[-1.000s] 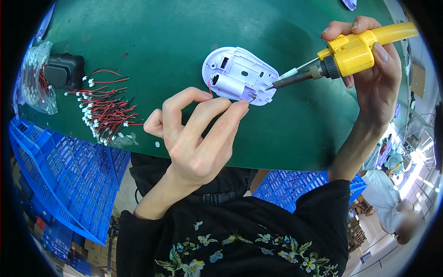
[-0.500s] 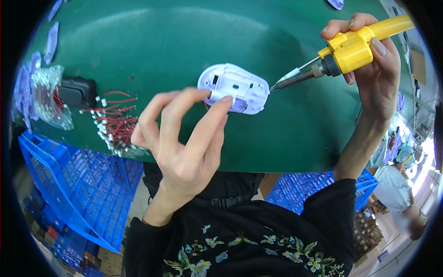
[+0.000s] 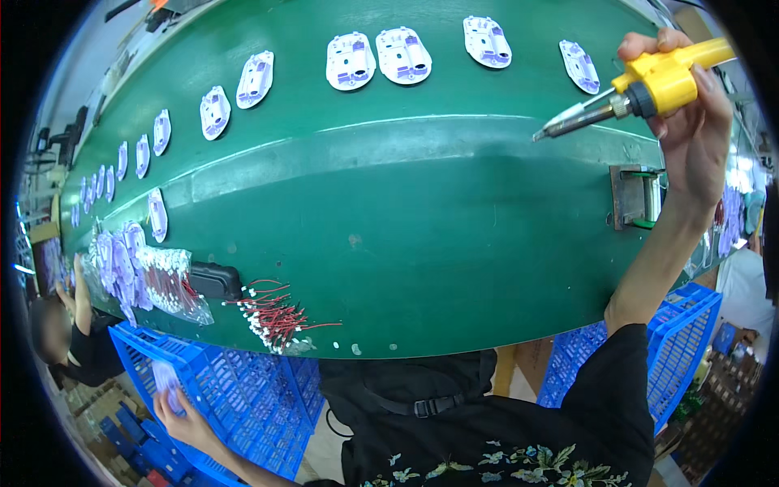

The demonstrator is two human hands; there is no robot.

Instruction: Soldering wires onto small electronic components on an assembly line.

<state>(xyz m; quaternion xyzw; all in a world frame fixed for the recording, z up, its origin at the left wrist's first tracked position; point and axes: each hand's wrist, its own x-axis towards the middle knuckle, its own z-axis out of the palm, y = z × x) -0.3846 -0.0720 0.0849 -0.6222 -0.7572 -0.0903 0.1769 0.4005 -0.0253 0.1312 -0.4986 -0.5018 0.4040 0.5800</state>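
Observation:
My left hand (image 3: 188, 418) is low at the left, by the rim of a blue plastic crate (image 3: 235, 398). Its fingers are closed on a pale lavender plastic shell (image 3: 166, 380), which looks blurred. Up at the right, my right hand (image 3: 694, 150) grips a yellow soldering gun (image 3: 669, 85); its metal tip points left over the green table and touches nothing. Short red wires with white connectors (image 3: 276, 318) lie in a loose pile near the table's front edge. A black oblong case (image 3: 215, 280) sits beside a clear bag of similar wires (image 3: 174, 284).
White-and-lavender oval shells (image 3: 350, 61) stand in a row along the far side of the green table (image 3: 422, 235). More shells are heaped at the left (image 3: 122, 264). A metal stand (image 3: 629, 199) is by my right forearm. Another blue crate (image 3: 677, 365) stands right; a person (image 3: 73, 341) works far left.
My left hand has left the table and swung down left to the crate, holding a shell. The shell in front of me is gone. The soldering gun has moved away from that spot.

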